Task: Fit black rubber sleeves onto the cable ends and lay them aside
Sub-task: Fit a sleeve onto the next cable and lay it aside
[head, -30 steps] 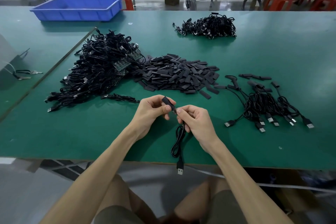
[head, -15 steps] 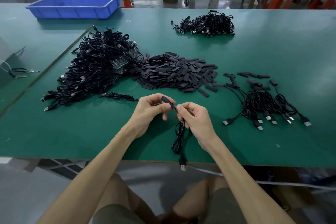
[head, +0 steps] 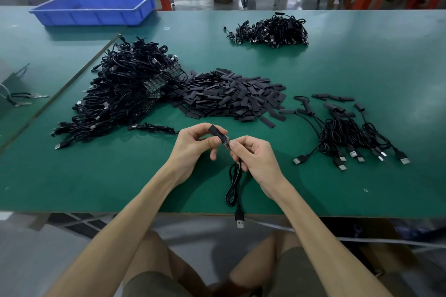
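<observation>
Pinching rubber sleeve (head: 216,131) w/ left grip (head: 193,147), cable (head: 233,188) w/ right grip (head: 255,159) just beside. Judged soft, light, prob. grippy: hold sleeve mid-body. Cable limp; pinch close behind end.

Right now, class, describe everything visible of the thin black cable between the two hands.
The thin black cable looks rubber-coated. Its upper end is pinched by the right hand, where the left hand holds a black rubber sleeve against it. Below, it forms a loose loop over the green table, its silver-tipped USB plug dangling past the near edge.
</observation>
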Available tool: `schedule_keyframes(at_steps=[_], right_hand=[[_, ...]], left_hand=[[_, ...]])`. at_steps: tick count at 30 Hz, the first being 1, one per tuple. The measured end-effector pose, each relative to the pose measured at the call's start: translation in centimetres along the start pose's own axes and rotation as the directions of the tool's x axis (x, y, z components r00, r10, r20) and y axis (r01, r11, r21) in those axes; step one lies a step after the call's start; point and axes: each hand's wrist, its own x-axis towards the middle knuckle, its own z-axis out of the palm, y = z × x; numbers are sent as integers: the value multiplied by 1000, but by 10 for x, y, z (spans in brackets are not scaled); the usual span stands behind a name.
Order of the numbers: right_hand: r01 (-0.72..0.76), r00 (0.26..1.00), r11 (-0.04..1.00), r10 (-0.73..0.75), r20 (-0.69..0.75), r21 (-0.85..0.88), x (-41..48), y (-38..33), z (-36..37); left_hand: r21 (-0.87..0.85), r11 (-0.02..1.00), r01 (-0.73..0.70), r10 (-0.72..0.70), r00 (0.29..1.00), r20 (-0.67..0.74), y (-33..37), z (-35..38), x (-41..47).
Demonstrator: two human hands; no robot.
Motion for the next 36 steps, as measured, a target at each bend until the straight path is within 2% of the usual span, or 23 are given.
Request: schedule_keyframes(at_steps=[5,18,22,25,28,36], right_hand=[[-1,1000,1000,1,3,-5,0,1,-1],[25,999,1000,-25,-36,2,-1,1,1],[32,998,999,-30,-49,32,0,2,0],[31,999,999,-32,-44,-13,0,4,1],[39,998,998,-41,-42,-50,1,6,2],[21,999,1000,-21,-28,23,1,5,-1]], left_hand=[[42,999,-9,8,999,35,1,1,0],[186,982,-16,15,1000,6,6,10,-3],[126,992,-15,17,1000,-19,5,8,-3],[79,997,-14,17,999,-33,4,5,-4],[77,997,-10,12,999,-32,2,5,-3],[88,996,-15,16,1000,-6,3,5,-4]])
